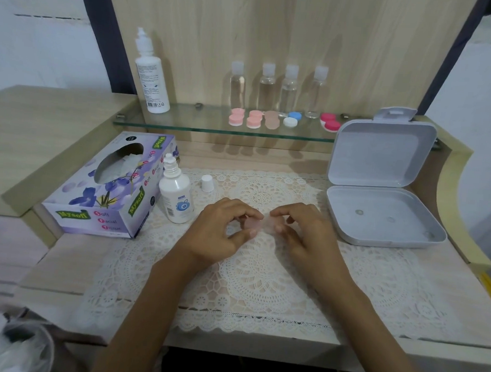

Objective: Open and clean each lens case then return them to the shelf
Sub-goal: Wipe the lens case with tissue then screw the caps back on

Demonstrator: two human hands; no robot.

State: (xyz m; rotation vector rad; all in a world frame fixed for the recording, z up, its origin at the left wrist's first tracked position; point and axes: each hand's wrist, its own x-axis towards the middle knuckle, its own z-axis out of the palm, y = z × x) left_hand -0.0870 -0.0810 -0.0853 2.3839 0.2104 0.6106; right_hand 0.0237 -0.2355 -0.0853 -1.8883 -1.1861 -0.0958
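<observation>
A: What is shown in the head view?

B: A pale pink case [260,224] is held just above the lace mat [262,273], near mid-frame. Its 9 o'clock end is pinched by the left hand [221,227] and its 3 o'clock end by the right hand [302,229]. The fingers and thumbs of both are curled onto it, and nothing else is held.

A: Are the lids on or off?

B: That cannot be told, as the case is blurred and partly covered by fingertips.

A: Which step is judged to be in hand?

B: Opening of this one case, most likely. Five other cases [254,119] are lined up on the glass shelf [184,126] at 12 o'clock, so much of the task may remain. Whether those have been cleaned cannot be read.

A: What is laid out for the cleaning?

B: An uncapped bottle [176,193] stands on the counter [376,280] at 10 o'clock from the hands, with its cap [207,183] just beside it. A tissue box [106,186] lies at 9 o'clock, and an open white box [380,217] at 2 o'clock.

A: What is called for next?

B: One end would need to be steadied while the other lid is twisted. Bottle and tissue would then be reached for at 9 to 10 o'clock.
</observation>
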